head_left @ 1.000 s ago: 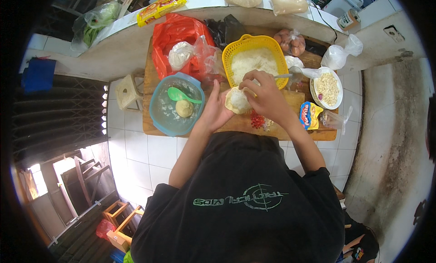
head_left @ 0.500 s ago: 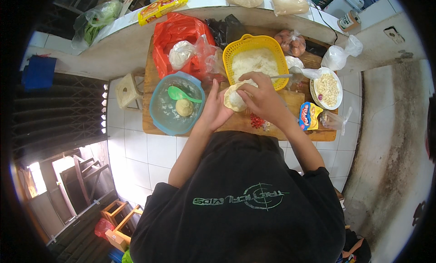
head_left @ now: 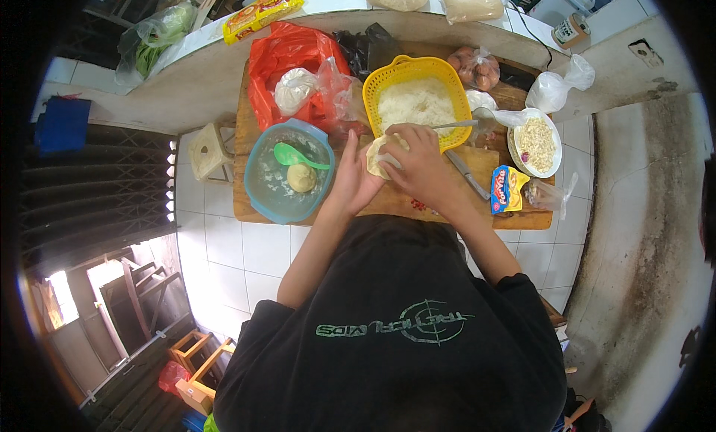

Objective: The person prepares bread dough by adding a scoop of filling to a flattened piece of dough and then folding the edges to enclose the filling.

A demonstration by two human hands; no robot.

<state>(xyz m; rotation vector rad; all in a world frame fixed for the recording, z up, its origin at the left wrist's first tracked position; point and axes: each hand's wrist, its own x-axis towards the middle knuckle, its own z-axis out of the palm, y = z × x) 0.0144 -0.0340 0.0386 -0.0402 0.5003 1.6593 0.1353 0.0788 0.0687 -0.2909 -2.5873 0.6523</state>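
Observation:
A flattened round of pale dough (head_left: 374, 162) with a whitish filling on it rests in my left hand (head_left: 353, 180), whose fingers point away from me. My right hand (head_left: 419, 164) lies over the right side of the dough, its bent fingers pressing at the filling and edge; its fingertips are partly hidden. Just beyond is a yellow basket (head_left: 370, 96) of white shreds, with a metal spoon handle (head_left: 455, 124) across its rim. To the left, a blue bowl (head_left: 257, 182) holds a dough ball (head_left: 301, 178) and a green spoon (head_left: 287, 155).
A knife (head_left: 468, 175) lies on the wooden board (head_left: 388, 204) beside chopped red bits (head_left: 419, 205). Rightward are a yellow-blue packet (head_left: 507, 190) and a white bowl (head_left: 553, 164) of pale chopped pieces. A red plastic bag (head_left: 261, 67) and a bag of round brown items (head_left: 477, 69) lie behind.
My right hand has shifted slightly left and nearer, covering more of the dough. The knife now shows beside my right forearm, and more of the red bits are hidden.

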